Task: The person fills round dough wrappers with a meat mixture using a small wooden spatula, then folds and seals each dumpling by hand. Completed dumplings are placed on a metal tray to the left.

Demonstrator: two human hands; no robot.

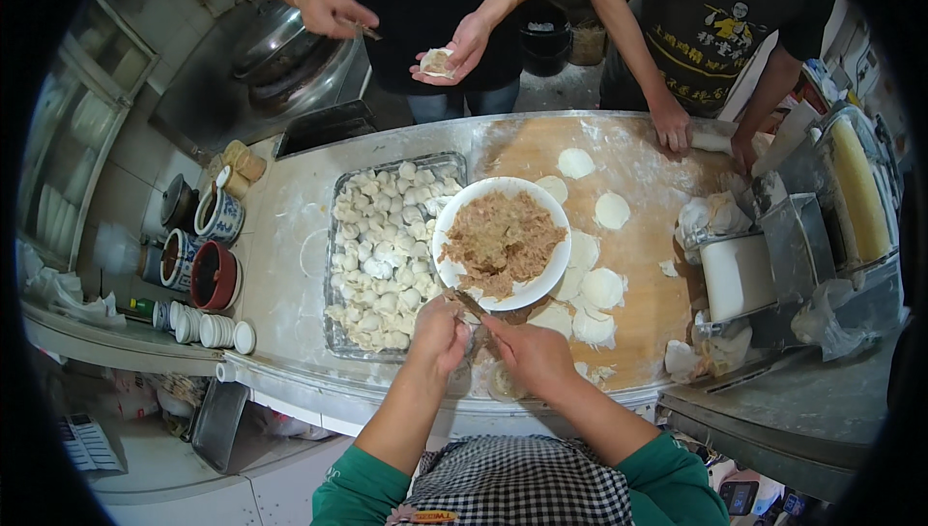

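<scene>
My left hand (438, 334) is cupped at the near side of a white bowl, its fingers curled around a dough wrapper (470, 318) that is mostly hidden. In my right hand (533, 355) is a thin flat filling stick (467, 301), its tip carrying a smear of meat over the left hand. The white bowl (444, 265) holds a mound of minced meat filling (504, 236), scooped hollow toward me. Left of it, a tray (333, 236) is packed with folded dumplings (380, 265). Round dough wrappers (602, 288) lie overlapping at the bowl's right.
Across the counter, one person's hand (464, 47) holds a filled wrapper; another person's hands (670, 123) work a rolling pin (710, 143) on the floured wooden board (645, 236). Seasoning pots (217, 276) line the left edge. A metal machine (790, 243) stands right.
</scene>
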